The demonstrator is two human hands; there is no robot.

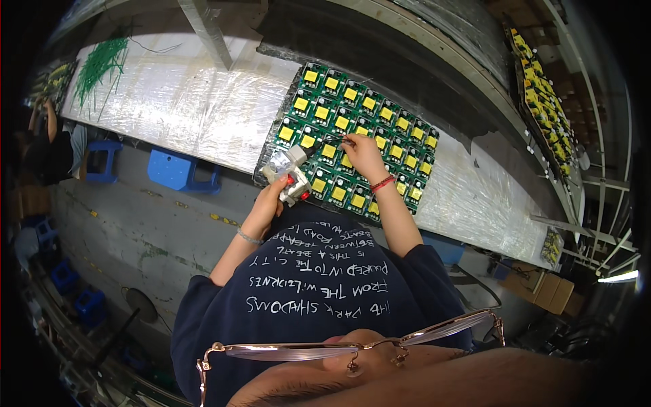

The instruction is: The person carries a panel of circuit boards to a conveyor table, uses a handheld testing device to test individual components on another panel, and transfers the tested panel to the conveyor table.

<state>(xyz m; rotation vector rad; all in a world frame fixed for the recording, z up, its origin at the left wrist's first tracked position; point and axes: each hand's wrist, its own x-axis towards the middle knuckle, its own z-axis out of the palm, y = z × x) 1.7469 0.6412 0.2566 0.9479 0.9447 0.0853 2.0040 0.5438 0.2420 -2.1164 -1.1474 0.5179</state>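
Observation:
Several green circuit boards, each with a yellow block-shaped component, lie in rows on a dark tray (272, 139) in front of me. My left hand (272, 198) grips a small grey-white device with red buttons (293, 178) at the near left corner of the tray. A black lead (317, 147) runs from its far end toward the right. Over the middle of the boards, my right hand (363, 156) is closed in a pinch on thin dark cord at the far end of that lead. Its fingertips partly hide the cord and the boards beneath.
Shiny film covers the long workbench (196, 95). A pile of green strips (102, 64) lies at its far left. Blue stools (178, 171) stand below the near edge. At upper right, a rack holds more yellow-topped boards (542, 102). Another person (57, 142) works at far left.

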